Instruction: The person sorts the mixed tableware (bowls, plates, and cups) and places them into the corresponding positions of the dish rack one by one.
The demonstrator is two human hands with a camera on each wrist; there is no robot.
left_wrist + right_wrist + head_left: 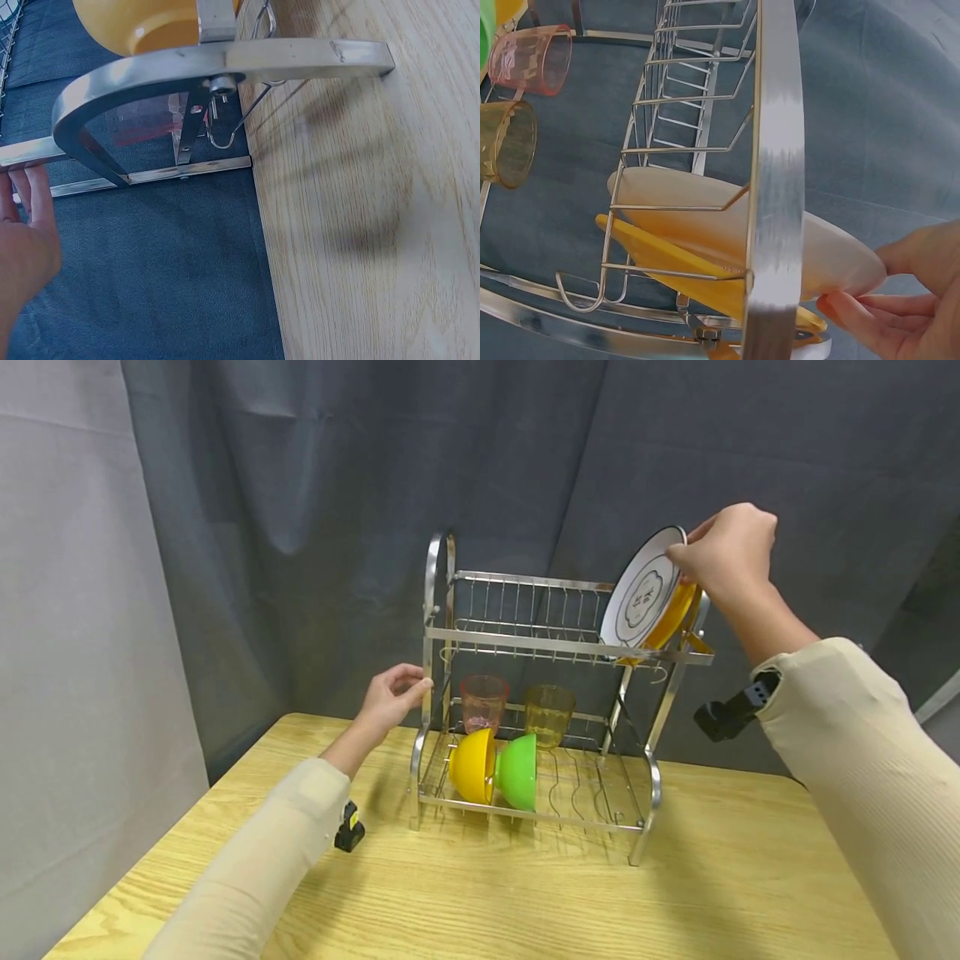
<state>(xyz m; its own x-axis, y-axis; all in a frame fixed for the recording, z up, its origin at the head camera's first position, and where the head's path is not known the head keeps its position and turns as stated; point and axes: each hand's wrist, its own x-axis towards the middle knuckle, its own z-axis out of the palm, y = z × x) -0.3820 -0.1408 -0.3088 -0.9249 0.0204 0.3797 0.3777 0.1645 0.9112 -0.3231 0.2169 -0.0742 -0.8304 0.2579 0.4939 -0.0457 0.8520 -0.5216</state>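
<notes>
A white plate (642, 592) with a dark rim and a printed centre stands tilted at the right end of the top tier of a metal dish rack (525, 641). My right hand (729, 547) pinches its upper edge between thumb and fingers. Just to its right leans a yellow plate (676, 262), partly hidden behind the white one in the head view. My left hand (392, 697) holds the rack's left upright, and in the left wrist view its fingers (42, 196) reach against the metal post.
On the lower tier, a yellow bowl (471, 767) and a green bowl (517, 772) stand on their sides. Behind them are a pink cup (483, 703) and an amber cup (550, 717). The rack stands on a wooden table (480, 902) before a dark curtain (360, 485).
</notes>
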